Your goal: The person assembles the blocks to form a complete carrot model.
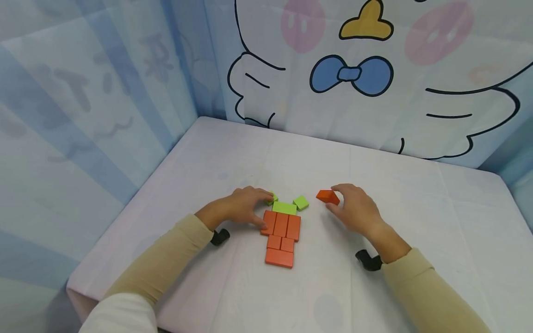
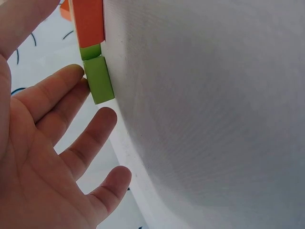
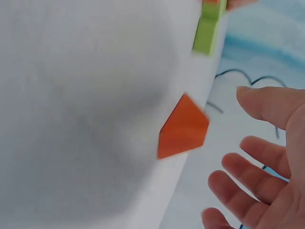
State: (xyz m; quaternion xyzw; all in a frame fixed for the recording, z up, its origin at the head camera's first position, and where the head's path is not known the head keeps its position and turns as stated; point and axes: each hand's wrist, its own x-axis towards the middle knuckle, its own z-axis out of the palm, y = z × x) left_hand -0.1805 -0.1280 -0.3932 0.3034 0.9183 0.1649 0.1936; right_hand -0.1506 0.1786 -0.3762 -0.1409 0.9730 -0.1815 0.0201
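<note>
A flat figure of orange-red blocks (image 1: 281, 225) lies on the table, with a long green block (image 1: 285, 208) along its far edge. My left hand (image 1: 242, 206) spreads over its left side, thumb by the leftmost orange-red block. In the left wrist view its extended fingertips touch a small green block (image 2: 99, 80). Another small green block (image 1: 301, 202) sits tilted off the long block's right corner. Apart to the right stands an orange wedge-like block (image 1: 328, 196). My right hand (image 1: 357, 210) is beside it, thumb and fingers spread; the right wrist view shows a gap between them.
A pale cloth covers the table (image 1: 437, 208). Behind it hangs a printed curtain (image 1: 354, 115) with a cartoon figure, and a blue-and-white striped curtain (image 1: 83, 115) borders the left side. Black fittings (image 1: 369, 261) show under both wrists.
</note>
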